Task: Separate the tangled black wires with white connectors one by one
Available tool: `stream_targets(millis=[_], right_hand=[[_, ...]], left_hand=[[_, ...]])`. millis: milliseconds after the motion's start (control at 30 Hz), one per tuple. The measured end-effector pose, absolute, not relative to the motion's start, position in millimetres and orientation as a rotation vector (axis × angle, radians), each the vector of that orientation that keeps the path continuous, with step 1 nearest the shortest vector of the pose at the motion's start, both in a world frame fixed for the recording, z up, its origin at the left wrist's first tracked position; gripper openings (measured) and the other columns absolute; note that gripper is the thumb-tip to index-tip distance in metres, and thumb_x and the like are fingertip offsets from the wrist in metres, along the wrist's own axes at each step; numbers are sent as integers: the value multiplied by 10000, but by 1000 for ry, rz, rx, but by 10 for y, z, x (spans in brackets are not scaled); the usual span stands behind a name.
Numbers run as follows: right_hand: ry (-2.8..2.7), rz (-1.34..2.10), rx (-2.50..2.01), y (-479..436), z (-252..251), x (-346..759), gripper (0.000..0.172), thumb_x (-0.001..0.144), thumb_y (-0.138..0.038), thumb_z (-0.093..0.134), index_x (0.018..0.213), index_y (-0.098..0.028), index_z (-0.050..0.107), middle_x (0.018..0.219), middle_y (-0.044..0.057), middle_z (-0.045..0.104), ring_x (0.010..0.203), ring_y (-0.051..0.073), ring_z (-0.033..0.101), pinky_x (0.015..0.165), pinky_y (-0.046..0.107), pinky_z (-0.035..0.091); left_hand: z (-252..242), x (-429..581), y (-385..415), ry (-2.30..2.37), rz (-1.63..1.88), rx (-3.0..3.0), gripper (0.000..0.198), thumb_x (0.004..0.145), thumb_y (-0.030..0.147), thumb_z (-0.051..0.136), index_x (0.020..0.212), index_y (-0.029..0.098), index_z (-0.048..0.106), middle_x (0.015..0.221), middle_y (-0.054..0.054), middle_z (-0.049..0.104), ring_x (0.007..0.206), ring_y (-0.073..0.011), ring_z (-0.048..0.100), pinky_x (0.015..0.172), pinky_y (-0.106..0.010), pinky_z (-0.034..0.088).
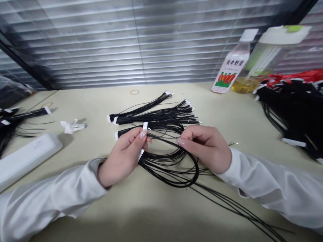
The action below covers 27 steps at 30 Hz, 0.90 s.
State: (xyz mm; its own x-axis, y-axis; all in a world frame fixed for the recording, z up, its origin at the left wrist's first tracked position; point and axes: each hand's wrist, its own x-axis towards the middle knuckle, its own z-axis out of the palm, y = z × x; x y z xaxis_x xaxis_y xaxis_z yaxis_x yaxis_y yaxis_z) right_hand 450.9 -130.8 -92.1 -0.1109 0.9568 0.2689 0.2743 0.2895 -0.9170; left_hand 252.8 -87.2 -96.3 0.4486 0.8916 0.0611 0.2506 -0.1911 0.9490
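My left hand [126, 153] pinches a small white connector [145, 126] between thumb and forefinger, with black wires running from it to the right. My right hand [205, 143] is closed in a pinch on the black wires [164, 138] a short way from that connector. Below my hands a looped black wire harness [174, 181] lies on the table, a white end showing under my left hand. Behind them are bundles of black wires [156, 116] with white connectors at their left ends and loose tips at the right.
A white oblong case [30, 158] and crumpled tissue [73, 126] lie at left, near more black wires [20, 122]. A drink bottle [230, 67] and a lidded jug [264, 60] stand at back right. Black and red wire bundles [292, 104] are heaped at right. Blinds [126, 43] rise behind.
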Motion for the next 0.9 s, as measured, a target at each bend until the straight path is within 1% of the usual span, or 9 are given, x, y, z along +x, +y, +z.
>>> stream_targets(millis=[400, 567, 900], right_hand=[[-1633, 844, -1187, -1301, -926, 4505, 216, 736, -235, 544, 557, -126, 492, 468, -54, 365, 447, 44, 301, 413, 181, 262], [-1633, 845, -1178, -1312, -922, 4499, 215, 737, -229, 539, 555, -126, 489, 470, -50, 376, 454, 47, 313, 423, 185, 274], [-1628, 824, -1177, -1299, -926, 4498, 216, 733, -228, 541, 549, -132, 483, 468, -58, 361, 451, 44, 302, 413, 183, 258]], left_hand=[[-961, 2534, -872, 1003, 802, 1734, 312, 849, 398, 365, 697, 151, 477, 613, 12, 423, 557, -75, 363, 517, -197, 301], [-937, 2544, -886, 1026, 797, 1755, 326, 849, 413, 353, 706, 153, 487, 585, 16, 412, 533, -76, 347, 500, -200, 296], [-970, 2531, -881, 1016, 805, 1716, 305, 847, 399, 362, 705, 155, 477, 579, 22, 403, 519, -70, 335, 481, -185, 284]])
